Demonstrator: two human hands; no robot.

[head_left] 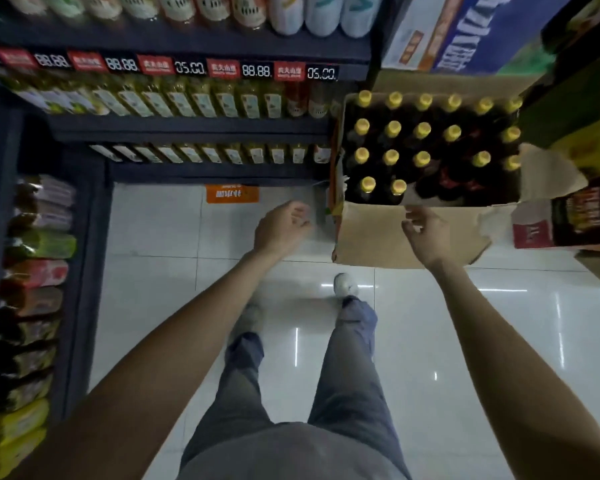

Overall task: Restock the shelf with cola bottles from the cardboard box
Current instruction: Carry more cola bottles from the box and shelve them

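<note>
Glossy white tiled floor (430, 341) fronts dark shelving (187, 133); brown cardboard box (371, 237) of yellow-capped cola bottles (392, 157); left hand (281, 226) and right hand (426, 233) loosely curled, empty.

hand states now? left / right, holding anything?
Left hand: open, fingers loosely curled, empty, over the floor.
Right hand: open, empty, at the near flap of the cardboard box.

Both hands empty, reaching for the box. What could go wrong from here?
1. The front flap of the cardboard box hangs toward the person; the right hand may snag it.
2. The bottles stand tightly packed, so pulling one may tip its neighbours.
3. The box sits close beside the shelf; the left hand has a narrow path.
</note>
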